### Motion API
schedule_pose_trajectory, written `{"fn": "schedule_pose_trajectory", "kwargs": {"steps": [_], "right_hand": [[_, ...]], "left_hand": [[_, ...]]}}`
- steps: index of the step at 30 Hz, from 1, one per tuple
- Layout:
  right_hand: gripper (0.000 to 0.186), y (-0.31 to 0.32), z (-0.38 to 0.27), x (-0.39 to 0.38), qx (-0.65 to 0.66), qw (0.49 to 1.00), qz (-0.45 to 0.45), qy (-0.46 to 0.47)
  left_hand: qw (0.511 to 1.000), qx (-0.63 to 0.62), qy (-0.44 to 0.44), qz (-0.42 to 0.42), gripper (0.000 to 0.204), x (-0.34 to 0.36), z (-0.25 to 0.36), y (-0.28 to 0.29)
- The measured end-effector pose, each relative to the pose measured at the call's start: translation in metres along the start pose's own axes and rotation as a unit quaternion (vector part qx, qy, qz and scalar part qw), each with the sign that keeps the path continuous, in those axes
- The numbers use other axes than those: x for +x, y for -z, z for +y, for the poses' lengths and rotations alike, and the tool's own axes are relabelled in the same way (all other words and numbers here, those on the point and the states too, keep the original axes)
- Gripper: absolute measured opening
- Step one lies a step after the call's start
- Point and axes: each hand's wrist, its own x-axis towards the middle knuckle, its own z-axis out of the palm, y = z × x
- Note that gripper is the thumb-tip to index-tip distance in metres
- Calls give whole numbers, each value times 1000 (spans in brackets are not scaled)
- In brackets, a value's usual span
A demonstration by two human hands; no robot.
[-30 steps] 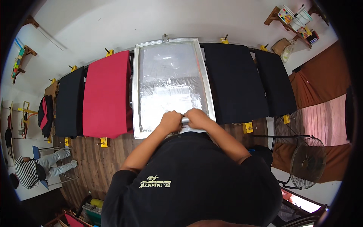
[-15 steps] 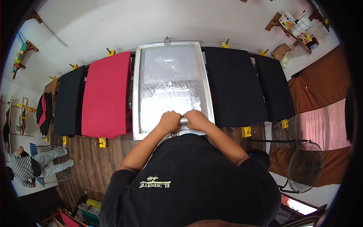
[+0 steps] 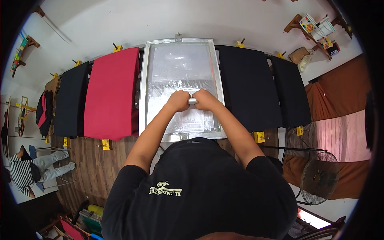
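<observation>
In front of me lies a screen printing frame (image 3: 144, 84) with a silver metal rim. White ink (image 3: 160, 105) is smeared over part of its mesh. My left hand (image 3: 179, 100) and my right hand (image 3: 203, 99) are both wrapped round a squeegee (image 3: 193, 101), side by side near the middle of the screen. Only a short silver piece of its handle shows between my fists; the hands hide the rest. Below the hands the mesh looks thinly coated and greyish.
Left of the frame is a red cloth panel (image 3: 112, 94), then a black one (image 3: 72, 102). Two black panels (image 3: 250, 88) lie to the right. Yellow clamps (image 3: 259, 137) line the row. A fan (image 3: 320, 176) stands at right; a person in stripes (image 3: 26, 170) is far left.
Both hands have pushed the squeegee away from me, from the near end of the screen to its middle. My arms are stretched further out, and the mesh behind the squeegee shows less white.
</observation>
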Motion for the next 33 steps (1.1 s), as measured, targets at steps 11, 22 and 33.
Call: {"fn": "schedule_pose_trajectory", "kwargs": {"steps": [11,22,33], "right_hand": [[24,-30,-38,-77,53,996,-67,-3],[26,-8,-13,-31,40,998,21,-35],[23,-38,-39,-84,53,998,-24,13]], "left_hand": [[994,-76,6,-83,13,-73,40,-28],[999,-22,26,-39,19,-28,21,-7],[1000,-8,-25,-6,11,-86,43,-22]]}}
